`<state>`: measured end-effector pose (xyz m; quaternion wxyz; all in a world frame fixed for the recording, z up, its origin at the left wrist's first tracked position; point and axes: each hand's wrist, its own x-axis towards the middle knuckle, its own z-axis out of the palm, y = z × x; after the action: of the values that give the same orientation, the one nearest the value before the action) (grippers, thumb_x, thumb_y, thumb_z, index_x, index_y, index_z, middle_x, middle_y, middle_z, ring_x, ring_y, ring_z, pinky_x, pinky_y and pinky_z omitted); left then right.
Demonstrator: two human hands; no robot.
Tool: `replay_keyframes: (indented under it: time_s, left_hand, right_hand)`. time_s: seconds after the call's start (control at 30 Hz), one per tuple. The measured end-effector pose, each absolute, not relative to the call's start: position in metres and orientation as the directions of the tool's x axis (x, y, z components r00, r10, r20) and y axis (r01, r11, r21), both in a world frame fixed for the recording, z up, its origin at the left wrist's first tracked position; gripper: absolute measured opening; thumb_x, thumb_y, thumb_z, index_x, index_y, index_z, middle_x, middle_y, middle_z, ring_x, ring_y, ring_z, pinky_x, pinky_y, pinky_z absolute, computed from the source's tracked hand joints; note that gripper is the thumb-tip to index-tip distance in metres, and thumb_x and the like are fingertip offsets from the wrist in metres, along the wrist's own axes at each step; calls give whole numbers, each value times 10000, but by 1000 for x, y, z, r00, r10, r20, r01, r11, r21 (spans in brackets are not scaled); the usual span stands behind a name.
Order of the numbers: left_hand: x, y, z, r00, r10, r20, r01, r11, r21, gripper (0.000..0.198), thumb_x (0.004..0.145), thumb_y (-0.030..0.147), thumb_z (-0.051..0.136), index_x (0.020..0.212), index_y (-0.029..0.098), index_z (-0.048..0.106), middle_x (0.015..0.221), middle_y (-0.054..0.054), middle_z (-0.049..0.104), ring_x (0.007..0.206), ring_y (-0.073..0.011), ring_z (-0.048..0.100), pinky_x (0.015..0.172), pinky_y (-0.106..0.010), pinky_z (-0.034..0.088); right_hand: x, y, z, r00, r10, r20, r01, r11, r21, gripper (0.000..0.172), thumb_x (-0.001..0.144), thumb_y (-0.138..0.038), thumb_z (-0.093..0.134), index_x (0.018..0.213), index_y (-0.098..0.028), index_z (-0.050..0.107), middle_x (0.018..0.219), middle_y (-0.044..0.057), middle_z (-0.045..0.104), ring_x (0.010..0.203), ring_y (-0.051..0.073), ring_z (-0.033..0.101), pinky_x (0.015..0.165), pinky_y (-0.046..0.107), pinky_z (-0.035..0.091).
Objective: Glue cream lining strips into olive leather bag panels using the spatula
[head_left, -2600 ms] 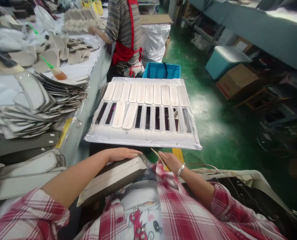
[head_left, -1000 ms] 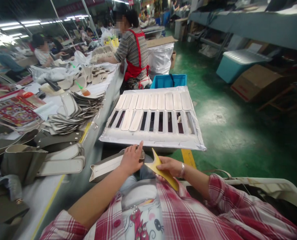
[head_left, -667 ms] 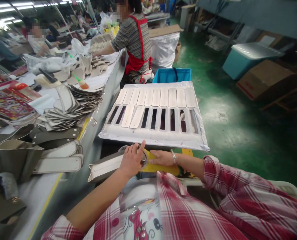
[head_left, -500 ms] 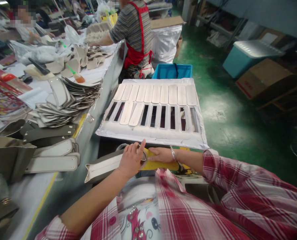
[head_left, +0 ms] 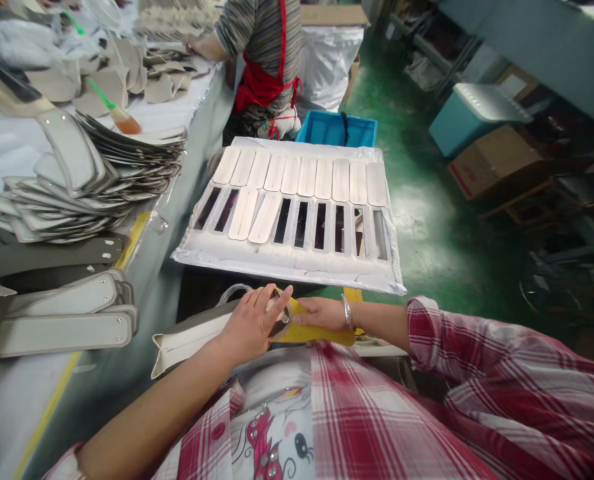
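1. We had brought the two things together: a moment earlier the yellow strip (head_left: 321, 335) was tilted up in the air, and now it lay nearly flat, its end tucked against the grey bag piece (head_left: 191, 343).
2. Our left hand (head_left: 249, 325) held that piece near its end, in front of our chest, with the fingers spread wide and the thumb on top.
3. Our right hand (head_left: 321, 313) lay almost flat on the strip, holding it level with narrow, closed fingers. So both hands were now working at one spot.
4. Past the hands sat a foil-covered board (head_left: 287, 263) with rows of white strips (head_left: 277, 173) and dark slots.
5. To the left, on the bench (head_left: 177, 167), lay stacks of grey-and-white bag pieces (head_left: 91, 193); beyond the board, a co-worker (head_left: 261, 40) in a red apron stood by a blue crate (head_left: 344, 128).
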<state>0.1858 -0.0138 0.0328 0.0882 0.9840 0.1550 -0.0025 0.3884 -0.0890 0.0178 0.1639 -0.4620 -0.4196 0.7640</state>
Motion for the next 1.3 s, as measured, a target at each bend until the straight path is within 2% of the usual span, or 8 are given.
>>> replay_keyframes:
  time_s: [0.13,0.23,0.3,0.47,0.73,1.07,1.2,1.3]
  left_hand:
    - [182,-11,32,958,285,2,277,-934,226,966,648,392,645,1409,175,90,1355,-204,284,1214,-342,323,989,-473,257]
    - [182,-8,29,956,292,24,273,-917,292,1112,566,686,594,1407,146,107,1358,-214,297,1208,-362,325,994,-489,252]
    - [182,-7,27,948,317,31,293,-907,303,1167,537,755,549,1404,112,107,1347,-221,325,1202,-356,338,1005,-481,246]
    - [185,-5,22,932,360,33,336,-896,288,1084,614,705,543,1393,78,127,1333,-207,373,1205,-319,358,1019,-444,250]
    - [189,2,22,932,362,4,341,-882,325,995,652,723,477,1336,32,269,1321,-222,387,1204,-330,359,1021,-438,246]
    - [194,15,23,927,373,-22,343,-825,448,885,741,575,524,1390,111,140,1286,-174,430,1173,-287,399,994,-429,297]
    - [194,8,27,922,388,6,354,-845,400,947,707,587,559,1389,90,128,1295,-180,429,1174,-275,407,1010,-417,282]
    - [191,-3,31,899,438,-18,423,-856,298,949,717,617,517,1391,80,122,1325,-196,408,1218,-283,372,1040,-450,216]
  right_hand:
    - [382,-90,24,-468,645,-604,162,-609,-776,293,854,-437,450,944,-162,401,599,-11,581,363,82,498,346,197,436]
    - [376,-93,26,-420,658,-624,141,-632,-762,287,848,-437,456,929,-165,410,590,-13,580,347,78,491,324,180,415]
    - [372,-95,25,-382,669,-638,115,-650,-751,273,853,-435,443,922,-172,412,588,-14,585,339,81,492,312,177,406]
    - [365,-98,26,-307,658,-688,77,-703,-707,249,860,-422,428,898,-176,413,588,-20,589,354,98,521,320,191,427]
    - [370,-84,25,-358,588,-725,86,-752,-653,226,864,-392,420,859,-168,443,551,-21,563,348,81,496,316,170,413]
    - [379,-55,13,-344,616,-709,211,-684,-698,276,829,-436,464,851,-161,470,593,-14,582,408,95,535,367,191,437]
    - [379,-59,21,-334,622,-708,168,-700,-694,306,812,-464,481,839,-160,466,588,-8,592,387,96,527,355,193,421]
    - [393,-78,31,-288,640,-713,39,-736,-676,364,788,-509,497,866,-154,469,594,21,605,386,116,531,347,218,425]
